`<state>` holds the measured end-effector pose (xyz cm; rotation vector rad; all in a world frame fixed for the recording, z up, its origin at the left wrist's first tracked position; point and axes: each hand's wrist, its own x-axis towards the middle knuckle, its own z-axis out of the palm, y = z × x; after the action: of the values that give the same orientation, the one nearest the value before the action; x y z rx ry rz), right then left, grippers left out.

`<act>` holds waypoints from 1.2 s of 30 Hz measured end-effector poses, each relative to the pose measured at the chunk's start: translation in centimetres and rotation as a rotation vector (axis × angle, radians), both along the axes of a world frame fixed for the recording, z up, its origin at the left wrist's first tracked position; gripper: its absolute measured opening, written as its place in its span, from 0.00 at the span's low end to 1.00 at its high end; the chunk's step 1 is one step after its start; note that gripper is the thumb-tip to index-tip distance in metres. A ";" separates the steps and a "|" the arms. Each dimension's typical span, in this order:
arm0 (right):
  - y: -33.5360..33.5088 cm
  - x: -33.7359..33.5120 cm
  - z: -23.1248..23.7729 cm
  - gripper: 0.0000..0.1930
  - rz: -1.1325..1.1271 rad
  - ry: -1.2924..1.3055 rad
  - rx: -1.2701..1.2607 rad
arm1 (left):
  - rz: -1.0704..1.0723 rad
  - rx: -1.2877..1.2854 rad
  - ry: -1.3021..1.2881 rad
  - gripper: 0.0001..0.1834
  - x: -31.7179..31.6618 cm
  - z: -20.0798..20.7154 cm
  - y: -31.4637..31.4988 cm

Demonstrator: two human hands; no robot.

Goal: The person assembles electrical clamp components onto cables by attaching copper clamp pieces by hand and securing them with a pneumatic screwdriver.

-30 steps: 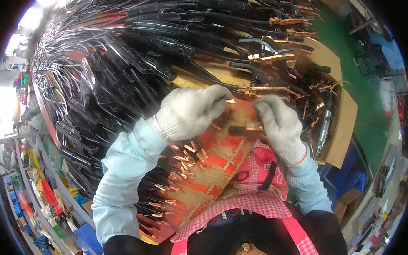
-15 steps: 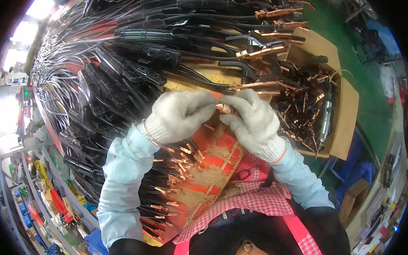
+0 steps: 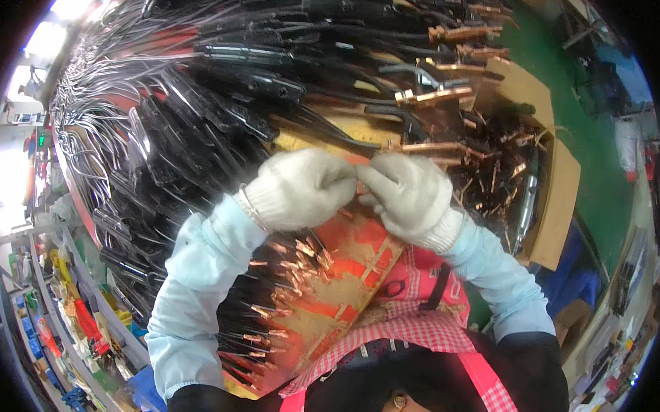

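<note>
My left hand [image 3: 307,186] and my right hand [image 3: 410,195], both in white knit gloves, meet over the orange-red worktop [image 3: 340,273]. Their thumbs and fingers are pinched together at a small copper fitting [image 3: 361,189], most of it hidden by the gloves. Just below my left hand lie several black leads with bare copper ends [image 3: 314,257]. Beyond both hands, black-handled clamps with copper jaws [image 3: 436,96] rest in a row, pointing right.
Black plastic handles [image 3: 193,116] with grey cables [image 3: 89,91] pile up on the left and far side. At the right stands an open cardboard box [image 3: 562,203] of copper and black parts, above a green floor [image 3: 604,150]. Shelves of coloured items [image 3: 77,313] line the left.
My hands have closed in on each other, and the copper fitting that showed between them is now mostly covered. The view has shifted slightly.
</note>
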<state>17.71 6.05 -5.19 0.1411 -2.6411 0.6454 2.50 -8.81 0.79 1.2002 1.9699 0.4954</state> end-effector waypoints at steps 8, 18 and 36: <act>0.3 -0.1 -0.2 0.20 0.005 0.012 -0.001 | -0.050 0.245 0.418 0.09 0.7 -1.0 -1.6; 0.1 -0.9 -0.8 0.16 0.038 0.082 0.001 | -0.155 0.168 0.496 0.05 0.9 -1.8 -1.0; 14.4 18.9 -10.0 0.44 -1.394 -0.699 -0.008 | -0.048 0.363 0.422 0.17 1.4 -3.4 -0.4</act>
<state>36.65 20.46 -15.20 -1.9988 -2.4316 0.1690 3.90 -9.24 -2.59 1.6870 2.2582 0.6341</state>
